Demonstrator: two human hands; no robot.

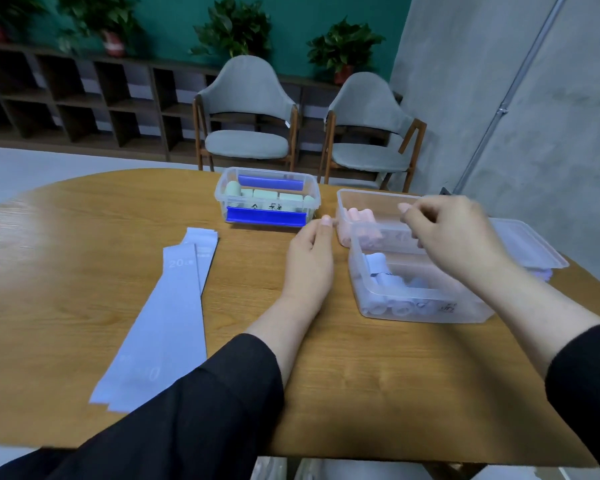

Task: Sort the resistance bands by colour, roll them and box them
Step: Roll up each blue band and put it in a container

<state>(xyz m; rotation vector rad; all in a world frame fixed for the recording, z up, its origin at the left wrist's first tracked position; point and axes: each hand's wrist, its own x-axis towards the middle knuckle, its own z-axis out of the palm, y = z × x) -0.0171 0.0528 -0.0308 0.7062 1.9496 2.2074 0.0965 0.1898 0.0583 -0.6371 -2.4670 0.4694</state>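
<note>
Flat lilac resistance bands [174, 306] lie stacked on wooden table [84, 237] at 8 o'clock, unrolled, likely next for rolling. Left hand [310, 261] at centre, fingers straight, resting by boxes, holding nothing. Right hand [454, 233] at 2 o'clock hovers above lilac-roll box [420, 299], fingers curled; whether pinching anything, cannot tell. Behind it, pink-roll box [368, 216]. At 12 o'clock, box of green rolls [267, 199], blue clips on its ends. Loose lid [530, 244] at 3 o'clock.

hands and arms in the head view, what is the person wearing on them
Both arms are in loose black long sleeves, pushed back so the forearms are bare. The left hand and right hand are bare: no gloves, rings, watch or wristband visible. The sleeves are plain, with no markings showing.
</note>
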